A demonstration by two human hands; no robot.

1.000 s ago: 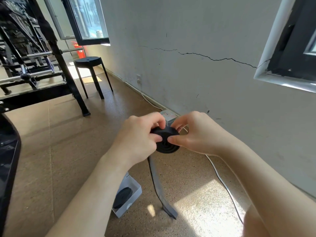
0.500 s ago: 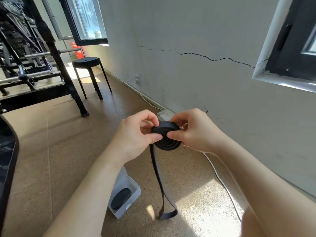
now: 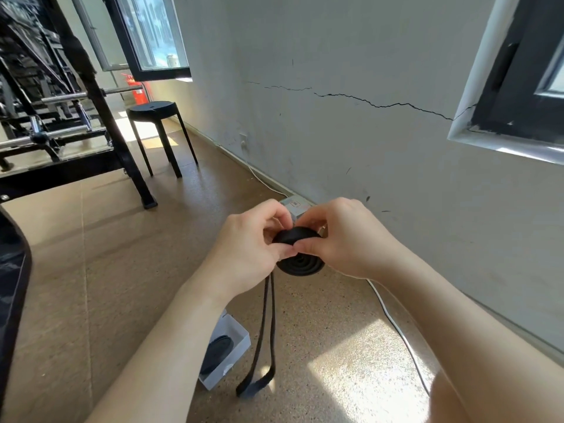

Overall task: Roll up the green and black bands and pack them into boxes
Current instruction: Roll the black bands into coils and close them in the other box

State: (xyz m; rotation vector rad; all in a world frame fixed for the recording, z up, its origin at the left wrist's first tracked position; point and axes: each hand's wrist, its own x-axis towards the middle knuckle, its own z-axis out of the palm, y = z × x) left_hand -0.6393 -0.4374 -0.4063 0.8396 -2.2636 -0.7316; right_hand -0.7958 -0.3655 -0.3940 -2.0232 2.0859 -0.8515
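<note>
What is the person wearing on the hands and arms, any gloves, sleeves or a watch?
Nothing shows. The left hand and right hand are bare, no gloves or rings in view. The left forearm and right forearm are uncovered to the frame edge: no sleeves, watch or bracelet.

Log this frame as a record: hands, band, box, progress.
left hand: pinches the black band roll
right hand: pinches the same roll, opposite side
loose tail: hangs looped below the roll
white box: open on the floor, holds a rolled dark band
progress: rolling unfinished; no green band visible
</note>
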